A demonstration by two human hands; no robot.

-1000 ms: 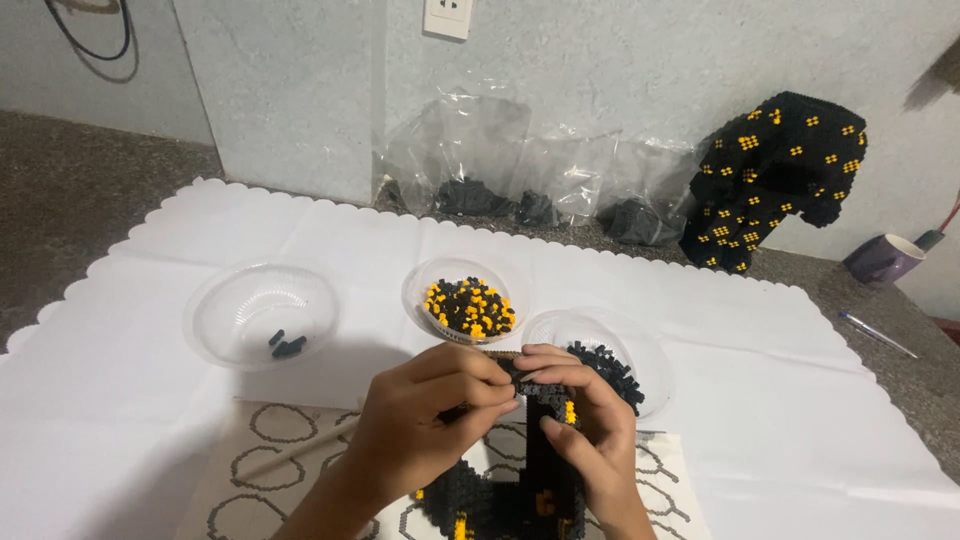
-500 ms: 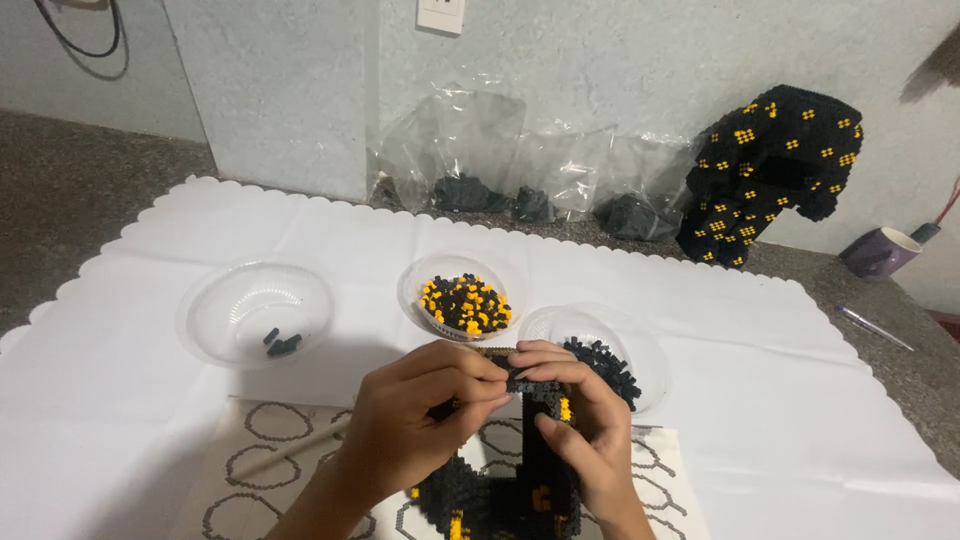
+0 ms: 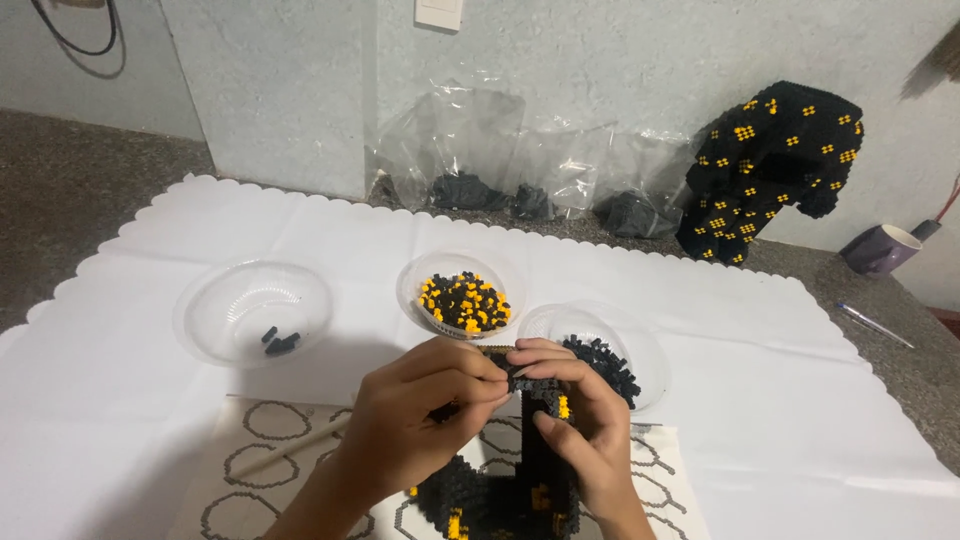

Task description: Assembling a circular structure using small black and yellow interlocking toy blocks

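Observation:
Both hands meet at the top of a black brick model (image 3: 505,495) with yellow spots, standing at the near edge of the white cloth. My left hand (image 3: 415,425) pinches a small black piece at the model's top. My right hand (image 3: 580,420) grips the model's upright column, fingers wrapped over its top. Just beyond the hands sit three clear plastic bowls: one with black and yellow pieces (image 3: 462,303), one with black pieces (image 3: 603,362), and one almost bare with a few dark pieces (image 3: 255,312).
A printed sheet with ring outlines (image 3: 275,455) lies under the model. Clear bags of dark pieces (image 3: 500,165) lean on the wall. A finished black and yellow model part (image 3: 770,165), a purple mug (image 3: 880,248) and a pen (image 3: 875,325) are at right.
The hands stay at the model's top, with only slight finger movement. The view has shifted a little.

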